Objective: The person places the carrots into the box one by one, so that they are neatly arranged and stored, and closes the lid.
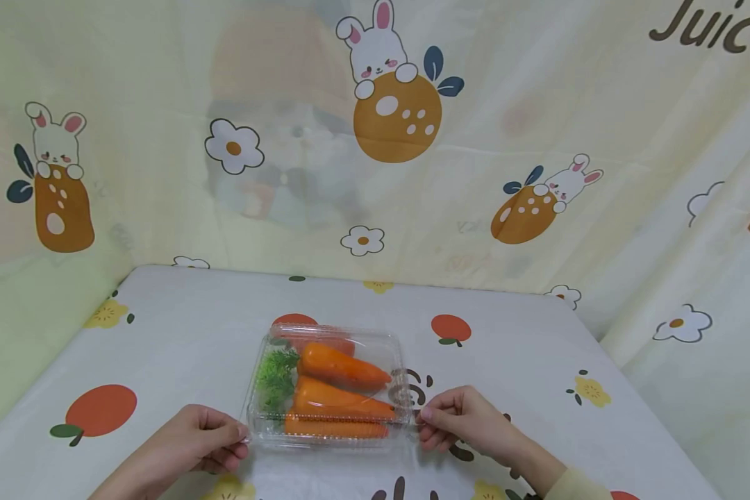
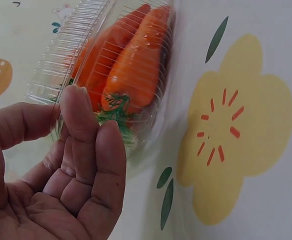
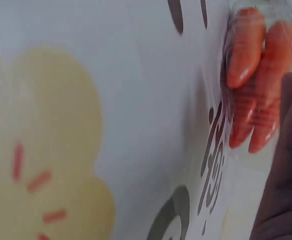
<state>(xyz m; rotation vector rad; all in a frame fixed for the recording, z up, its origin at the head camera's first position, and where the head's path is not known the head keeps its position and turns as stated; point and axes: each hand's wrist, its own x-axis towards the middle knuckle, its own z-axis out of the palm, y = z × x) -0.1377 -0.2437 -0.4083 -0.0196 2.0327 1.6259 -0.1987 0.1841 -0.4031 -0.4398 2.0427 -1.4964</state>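
Observation:
A clear plastic clamshell box (image 1: 350,337) lies on the table with its lid down. Through the plastic show orange carrots (image 1: 340,367) lying side by side, their pointed ends to the right, and a tuft of green leaves (image 1: 276,375) at the left end. My left hand (image 1: 203,439) pinches the box's front left corner between thumb and fingers. At the right side, my right hand (image 1: 459,420) pinches the rim with thumb and forefinger. In the left wrist view the left hand (image 2: 71,170) is palm up against the ribbed side. The right hand (image 3: 286,165) shows only partly in its wrist view.
A white cloth (image 1: 519,361) printed with fruit, flowers and dark lettering covers the table. Behind it hangs a pale curtain (image 1: 450,208) with rabbits and flowers, and more curtain closes off the left and right sides.

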